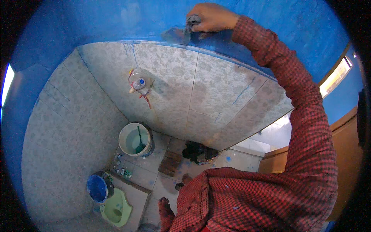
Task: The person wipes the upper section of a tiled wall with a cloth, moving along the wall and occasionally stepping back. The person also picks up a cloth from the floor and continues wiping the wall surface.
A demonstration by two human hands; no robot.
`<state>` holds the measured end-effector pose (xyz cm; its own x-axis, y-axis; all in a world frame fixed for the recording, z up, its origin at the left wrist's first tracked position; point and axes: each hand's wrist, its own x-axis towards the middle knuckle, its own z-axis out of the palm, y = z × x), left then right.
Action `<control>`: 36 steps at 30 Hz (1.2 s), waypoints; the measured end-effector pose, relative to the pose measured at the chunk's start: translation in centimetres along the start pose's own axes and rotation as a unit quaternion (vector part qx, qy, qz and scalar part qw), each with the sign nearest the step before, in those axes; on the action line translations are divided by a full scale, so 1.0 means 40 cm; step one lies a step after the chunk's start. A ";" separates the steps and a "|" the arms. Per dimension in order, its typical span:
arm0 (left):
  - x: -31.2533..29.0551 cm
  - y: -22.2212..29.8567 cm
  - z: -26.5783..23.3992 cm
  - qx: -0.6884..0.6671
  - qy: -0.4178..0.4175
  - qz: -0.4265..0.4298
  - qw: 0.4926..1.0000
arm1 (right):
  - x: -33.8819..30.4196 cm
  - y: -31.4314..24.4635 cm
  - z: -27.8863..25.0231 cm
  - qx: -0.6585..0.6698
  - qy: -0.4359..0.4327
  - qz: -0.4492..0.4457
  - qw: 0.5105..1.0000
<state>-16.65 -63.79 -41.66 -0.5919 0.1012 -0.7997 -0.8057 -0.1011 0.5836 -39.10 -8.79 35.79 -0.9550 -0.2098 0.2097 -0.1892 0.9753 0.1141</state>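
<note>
My right hand is raised high at the blue painted wall. Its fingers are closed around a crumpled grey rag, which is pressed to the wall just above the top edge of the tiles. A dull greyish patch shows on the paint beside the rag. Low by my body, what appears to be my left hand hangs at the end of a red checked sleeve. It is small and dark here, so its fingers cannot be made out clearly. Nothing is seen touching it.
Patterned tiles with blue drips line the lower wall, where a clear plastic bottle hangs among pipes. Below stand a white bucket of pale liquid with a green stick, a blue bucket and a green squat toilet. A dark heap lies on the floor.
</note>
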 end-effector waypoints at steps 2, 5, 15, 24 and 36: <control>0.001 0.000 0.002 0.003 -0.006 -0.005 1.000 | -0.026 0.004 -0.027 0.001 -0.018 -0.022 1.000; 0.016 0.009 0.008 0.007 -0.013 -0.011 1.000 | -0.022 0.009 -0.021 0.007 0.083 -0.001 0.996; 0.085 0.103 0.122 0.018 -0.063 -0.022 0.998 | -0.041 0.022 0.012 0.057 0.026 0.059 0.996; 0.000 0.039 0.206 0.041 -0.025 -0.043 0.998 | -0.191 0.018 -0.040 -0.038 0.053 -0.026 0.998; 0.069 0.177 0.186 0.025 -0.058 0.011 0.998 | -0.206 0.040 0.008 -0.006 0.040 0.058 0.997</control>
<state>-24.17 -56.87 -38.69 -0.6062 0.2128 -0.7663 -0.7905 -0.0556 0.6099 -31.61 -5.49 33.94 -0.9489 -0.1002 0.2994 -0.0744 0.9926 0.0964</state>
